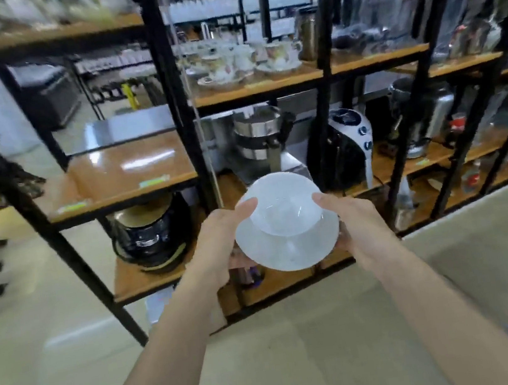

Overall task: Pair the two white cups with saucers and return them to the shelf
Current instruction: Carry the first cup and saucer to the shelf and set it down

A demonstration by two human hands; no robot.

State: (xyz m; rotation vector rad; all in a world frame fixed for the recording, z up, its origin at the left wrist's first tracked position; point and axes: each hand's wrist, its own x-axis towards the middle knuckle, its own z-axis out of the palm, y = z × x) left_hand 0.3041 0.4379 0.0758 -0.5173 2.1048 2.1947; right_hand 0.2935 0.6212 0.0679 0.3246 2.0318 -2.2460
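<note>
You hold one round white ceramic cup (284,202) seated on one round white ceramic saucer (290,246), both hands out in front of you before the black-framed wooden shelf unit (131,177). Your left hand (220,243) grips the saucer's left edge, its thumb laid over the cup's left rim and the other fingers tucked out of sight beneath the saucer. Your right hand (354,220) mirrors it on the right edge, thumb pressing the cup's right rim, the rest of the fingers hidden underneath. So the pair sits clamped between your two thumbs, just above your palms. The cup's mouth faces up and tips somewhat away from you, toward the shelves; the saucer tilts the same way, its near edge lower in view. Whether the cup has a handle, and where it points, you cannot tell through the blur. Beyond your fingertips, on a higher board, stands a cluster of flower-patterned cups and saucers (246,61), too blurred to count.
</note>
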